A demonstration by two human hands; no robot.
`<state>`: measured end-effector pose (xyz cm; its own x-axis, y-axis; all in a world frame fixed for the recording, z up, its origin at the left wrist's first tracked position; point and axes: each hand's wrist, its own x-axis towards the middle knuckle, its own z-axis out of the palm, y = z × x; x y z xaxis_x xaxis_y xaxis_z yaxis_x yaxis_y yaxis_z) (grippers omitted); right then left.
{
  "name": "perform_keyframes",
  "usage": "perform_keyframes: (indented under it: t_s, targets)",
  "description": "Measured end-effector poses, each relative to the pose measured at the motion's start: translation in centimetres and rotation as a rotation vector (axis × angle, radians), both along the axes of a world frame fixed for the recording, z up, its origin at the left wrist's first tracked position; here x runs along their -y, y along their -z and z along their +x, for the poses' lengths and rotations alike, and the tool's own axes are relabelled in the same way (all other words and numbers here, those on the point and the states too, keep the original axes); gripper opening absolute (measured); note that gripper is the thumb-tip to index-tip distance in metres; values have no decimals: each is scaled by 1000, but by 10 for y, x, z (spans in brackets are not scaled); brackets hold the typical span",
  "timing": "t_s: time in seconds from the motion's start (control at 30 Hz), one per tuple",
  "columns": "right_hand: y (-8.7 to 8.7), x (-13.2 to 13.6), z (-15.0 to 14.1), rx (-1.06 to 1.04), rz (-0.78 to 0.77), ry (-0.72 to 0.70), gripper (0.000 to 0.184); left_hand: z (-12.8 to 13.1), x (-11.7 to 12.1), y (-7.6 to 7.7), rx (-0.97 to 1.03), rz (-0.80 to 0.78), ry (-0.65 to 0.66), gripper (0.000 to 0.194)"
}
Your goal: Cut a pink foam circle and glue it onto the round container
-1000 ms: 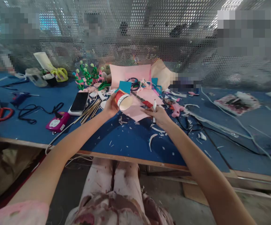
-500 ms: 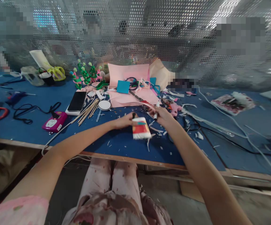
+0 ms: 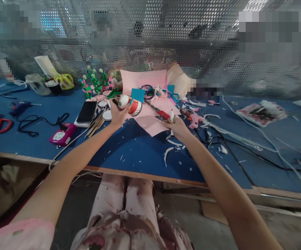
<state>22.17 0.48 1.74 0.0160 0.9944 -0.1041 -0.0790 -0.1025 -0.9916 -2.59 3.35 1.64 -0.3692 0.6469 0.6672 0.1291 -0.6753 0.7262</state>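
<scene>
My left hand (image 3: 119,113) is closed around a red-and-white cup-like thing (image 3: 134,107), tilted over the pink paper. A small black piece shows by its fingers. My right hand (image 3: 177,126) grips a white marker (image 3: 172,119) held upright, and its fingertips also meet the near edge of the pink paper (image 3: 151,125). On that paper, close to the right fingers, lies a tool with a red handle (image 3: 163,114) and a dark blade. Behind the cup stands a blue-green square card (image 3: 138,94).
White scraps (image 3: 169,152) lie around the right hand. A phone (image 3: 87,111), wooden sticks (image 3: 95,127) and a magenta device (image 3: 63,134) are on the left. Green craft plants (image 3: 95,83) stand behind. A pink glue gun (image 3: 195,119) and cables lie right.
My left hand has moved up and left, carrying the cup-like thing away from the table's front. The pink paper has shifted nearer to me, by my right hand.
</scene>
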Motion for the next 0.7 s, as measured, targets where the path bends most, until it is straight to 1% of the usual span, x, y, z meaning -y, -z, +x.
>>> perform_keyframes:
  t_s: [0.07, 0.13, 0.17, 0.23, 0.3, 0.33, 0.4, 0.43, 0.5, 0.57, 0.63, 0.7]
  targets:
    - [2, 6, -4, 141, 75, -120, 57, 2, 3, -3, -24, 53, -59, 53]
    - [4, 10, -7, 364, 153, -248, 57, 4, 6, -4, -46, 72, -53, 52]
    - [4, 12, -8, 495, 186, -287, 54, 6, 8, -5, -74, 56, -14, 52]
    - [3, 13, -9, 711, 228, -296, 43, 10, 13, -5, -182, -23, 133, 54]
    - [1, 12, -8, 833, 260, -266, 33, 16, 21, -5, -333, -138, 290, 57]
    - [-1, 11, -8, 856, 271, -246, 30, 19, 25, -4, -392, -188, 344, 58]
    - [-2, 9, -6, 872, 285, -196, 30, 27, 34, -3, -486, -265, 396, 60]
    - [-2, 9, -5, 846, 268, -188, 32, 30, 38, -3, -504, -295, 406, 61]
    - [-2, 10, -6, 721, 182, -227, 33, 35, 43, -2, -478, -333, 449, 61]
    - [0, 13, -9, 574, 86, -310, 30, 38, 44, -1, -401, -335, 500, 59]
    - [3, 17, -14, 505, 62, -362, 26, 39, 43, -1, -353, -327, 512, 59]
    - [5, 20, -18, 483, 75, -370, 26, 38, 42, -1, -371, -340, 484, 61]
